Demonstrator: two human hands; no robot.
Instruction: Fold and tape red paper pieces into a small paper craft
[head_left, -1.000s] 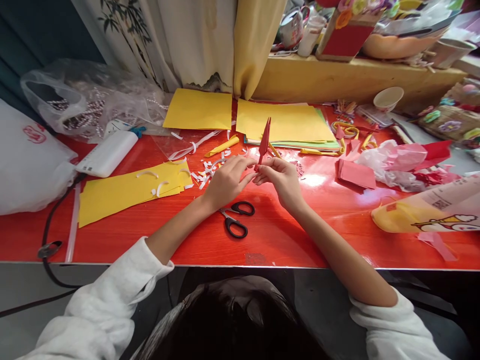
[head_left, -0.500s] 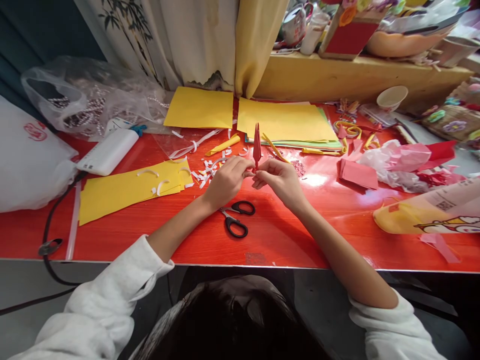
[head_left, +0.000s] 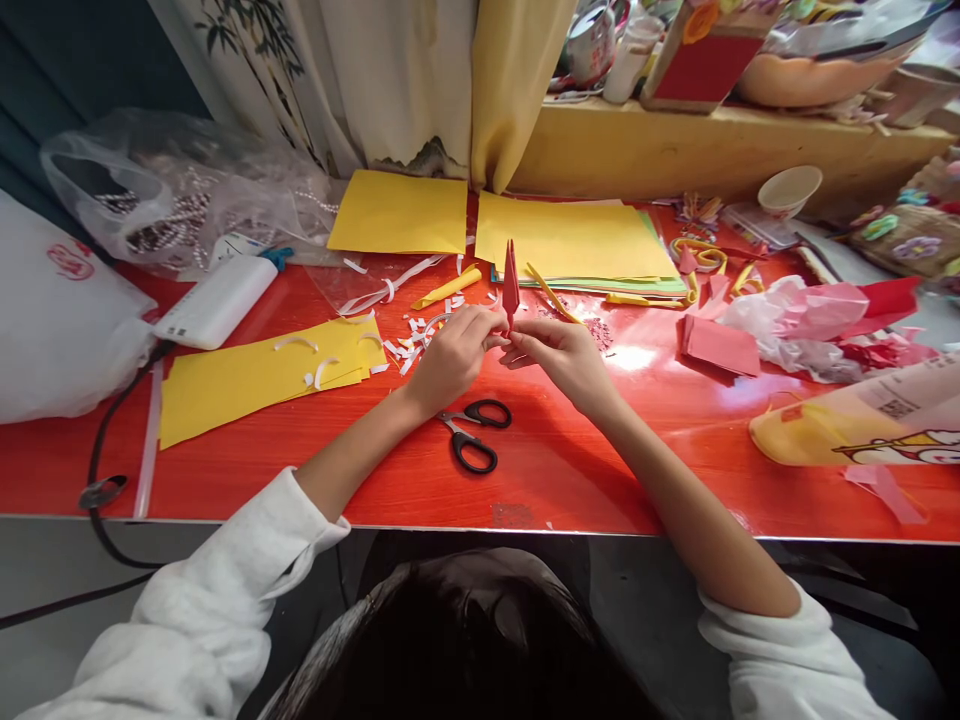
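Note:
Between my hands a slim piece of folded red paper (head_left: 511, 283) stands upright with its pointed end up. My left hand (head_left: 459, 355) is closed, its fingertips pinching the paper's lower end. My right hand (head_left: 564, 358) pinches the same end from the other side, thumb against fingers. The fingers hide the bottom of the paper. Below my left hand lie black-handled scissors (head_left: 474, 437), their blades partly hidden under it. White paper scraps (head_left: 409, 350) are scattered beside my left hand, and a thin yellow paper strip (head_left: 551, 292) lies behind my right hand.
Yellow sheets (head_left: 570, 240) are stacked at the back, with cut yellow pieces (head_left: 262, 380) on the left. A white power bank (head_left: 217, 302) and a plastic bag of beads (head_left: 180, 210) lie further left. Folded red paper (head_left: 718, 345) and a plastic cup (head_left: 862, 425) are on the right.
The folded red paper has turned slightly between my fingertips, showing a narrower tip. Both hands keep their pinch in nearly the same place.

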